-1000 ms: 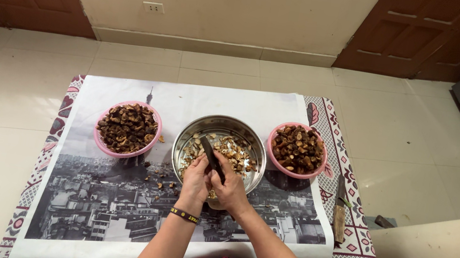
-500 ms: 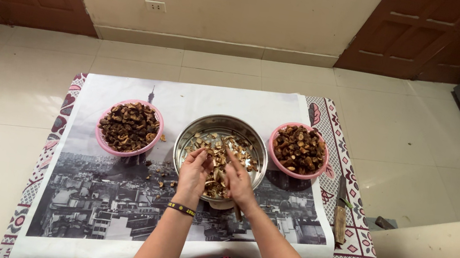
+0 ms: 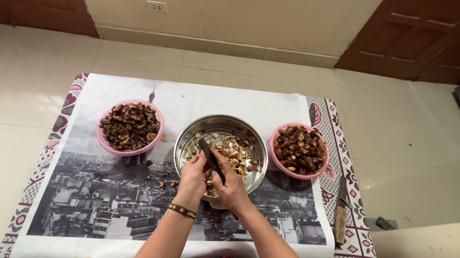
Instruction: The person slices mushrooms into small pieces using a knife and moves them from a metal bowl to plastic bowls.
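Lifted again, the knife [image 3: 212,159] sits pinched in the right hand [image 3: 230,189] while the left hand [image 3: 193,177] grips a small, hard, light, slippery piece, best held by its edges.

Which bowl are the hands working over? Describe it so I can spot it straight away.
On the low table with the city-picture cloth, three bowls sit in a row. Both hands, left hand and right hand, meet over the middle bowl. It alone is shiny steel; the left bowl and right bowl are pink.
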